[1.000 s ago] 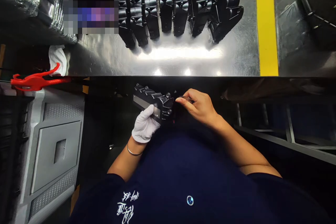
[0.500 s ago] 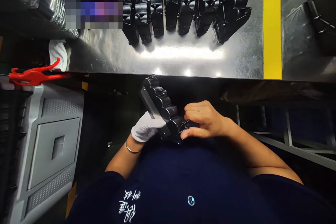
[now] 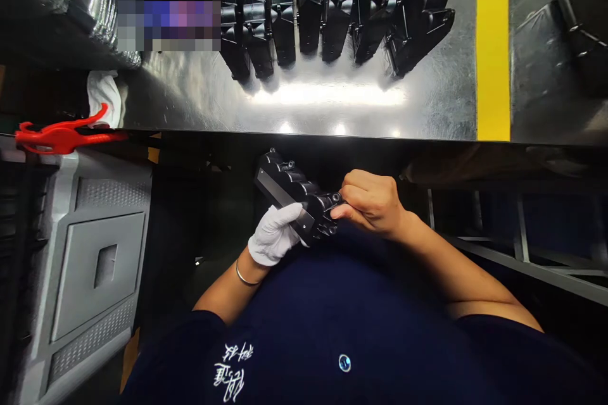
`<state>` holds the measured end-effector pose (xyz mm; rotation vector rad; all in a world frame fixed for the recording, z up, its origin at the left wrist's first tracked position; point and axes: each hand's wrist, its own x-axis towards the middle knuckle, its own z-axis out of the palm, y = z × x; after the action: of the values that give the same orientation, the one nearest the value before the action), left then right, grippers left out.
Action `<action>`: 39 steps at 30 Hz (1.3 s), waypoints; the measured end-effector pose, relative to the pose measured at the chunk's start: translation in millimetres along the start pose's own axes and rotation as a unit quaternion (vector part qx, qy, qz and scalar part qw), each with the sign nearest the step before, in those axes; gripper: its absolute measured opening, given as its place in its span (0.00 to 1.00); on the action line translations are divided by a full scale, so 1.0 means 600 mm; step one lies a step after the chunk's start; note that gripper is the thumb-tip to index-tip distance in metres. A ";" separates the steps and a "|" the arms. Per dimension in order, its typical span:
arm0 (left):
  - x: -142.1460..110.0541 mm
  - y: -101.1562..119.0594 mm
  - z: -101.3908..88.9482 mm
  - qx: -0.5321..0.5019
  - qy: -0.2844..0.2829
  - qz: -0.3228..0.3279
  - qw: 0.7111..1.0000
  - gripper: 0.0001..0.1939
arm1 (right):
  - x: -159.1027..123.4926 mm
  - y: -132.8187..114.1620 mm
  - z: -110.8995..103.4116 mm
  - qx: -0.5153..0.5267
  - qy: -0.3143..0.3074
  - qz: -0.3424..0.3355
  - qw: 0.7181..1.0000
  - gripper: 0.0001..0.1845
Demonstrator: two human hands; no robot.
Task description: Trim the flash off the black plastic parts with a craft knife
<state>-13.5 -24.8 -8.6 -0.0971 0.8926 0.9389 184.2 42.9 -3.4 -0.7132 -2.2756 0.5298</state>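
Observation:
My left hand [image 3: 275,234], in a white glove, grips a black ribbed plastic part [image 3: 289,193] from below, close to my body and under the table's front edge. My right hand [image 3: 373,202] is bare and curled, its fingertips pinched against the part's right end. In the earlier frames a thin blade-like tool shows in that hand; now it is hidden by the fingers. Several more black parts [image 3: 332,6] of the same kind stand in a row at the back of the shiny metal table [image 3: 308,107].
A yellow stripe [image 3: 493,44] runs down the table at the right, with a dark tray [image 3: 584,19] beyond it. A red clamp [image 3: 61,136] and a white cloth [image 3: 104,98] lie at the left, above a grey cabinet [image 3: 90,266]. Metal frame bars [image 3: 522,247] cross low on the right.
The black part was tilted up steeply half a second ago and now lies flatter again. My right hand moved from the part's lower end back up to its right end.

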 end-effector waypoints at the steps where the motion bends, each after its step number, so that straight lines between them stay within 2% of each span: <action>1: -0.002 0.001 0.006 -0.021 0.013 -0.019 0.999 0.10 | 0.000 0.001 -0.003 0.014 -0.002 0.008 1.000 0.29; 4: -0.011 0.007 0.028 -0.108 0.041 -0.074 0.991 0.17 | 0.004 0.008 -0.018 0.059 -0.005 0.033 0.998 0.23; 7: -0.018 0.015 0.046 -0.176 0.048 -0.100 0.978 0.21 | 0.008 0.016 -0.036 0.019 -0.031 0.031 0.999 0.18; 10: -0.021 0.017 0.049 -0.203 0.045 -0.115 0.971 0.22 | 0.013 0.023 -0.046 -0.037 -0.055 0.016 0.998 0.20; 12: -0.022 0.016 0.046 -0.203 0.036 -0.122 0.971 0.22 | 0.017 0.027 -0.050 -0.038 -0.064 0.000 0.997 0.21; 16: -0.024 0.013 0.043 -0.199 0.026 -0.133 0.971 0.22 | 0.023 0.036 -0.055 0.028 -0.094 -0.037 0.994 0.20; 20: -0.026 0.014 0.051 -0.202 0.037 -0.151 0.967 0.22 | 0.023 0.046 -0.061 0.131 -0.145 -0.036 0.980 0.19; 23: -0.025 0.011 0.049 -0.180 0.009 -0.162 0.970 0.22 | 0.017 0.051 -0.063 0.208 -0.190 -0.017 0.959 0.20; 25: -0.024 0.008 0.043 -0.163 -0.013 -0.179 0.970 0.21 | 0.013 0.053 -0.065 0.269 -0.228 0.011 0.936 0.21; 27: -0.023 0.009 0.037 -0.148 -0.022 -0.197 0.969 0.20 | 0.009 0.053 -0.069 0.360 -0.296 0.034 0.884 0.22; 29: -0.021 0.016 0.035 -0.153 -0.006 -0.175 0.973 0.19 | 0.007 0.052 -0.073 0.444 -0.346 0.049 0.825 0.24; 30: -0.021 0.021 0.036 -0.168 0.010 -0.144 0.975 0.19 | 0.006 0.050 -0.074 0.461 -0.340 0.064 0.817 0.24; 31: -0.021 0.027 0.039 -0.187 0.026 -0.110 0.976 0.19 | 0.006 0.048 -0.074 0.460 -0.308 0.090 0.828 0.25; 33: -0.020 0.036 0.047 -0.223 0.045 -0.052 0.973 0.19 | 0.005 0.041 -0.068 0.415 -0.191 0.164 0.875 0.25; 34: -0.020 0.038 0.050 -0.233 0.044 -0.040 0.971 0.20 | 0.005 0.037 -0.061 0.387 -0.129 0.201 0.891 0.25; 36: -0.017 0.037 0.054 -0.236 0.030 -0.041 0.970 0.20 | 0.005 0.026 -0.042 0.359 -0.036 0.242 0.901 0.23; 39: -0.011 0.028 0.051 -0.233 0.007 -0.041 0.972 0.21 | 0.004 0.009 -0.008 0.359 0.044 0.247 0.899 0.20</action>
<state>-8.4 -5.8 21.0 -0.5394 0.6604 1.0575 187.8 49.2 -1.9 -0.8848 -1.5988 1.4462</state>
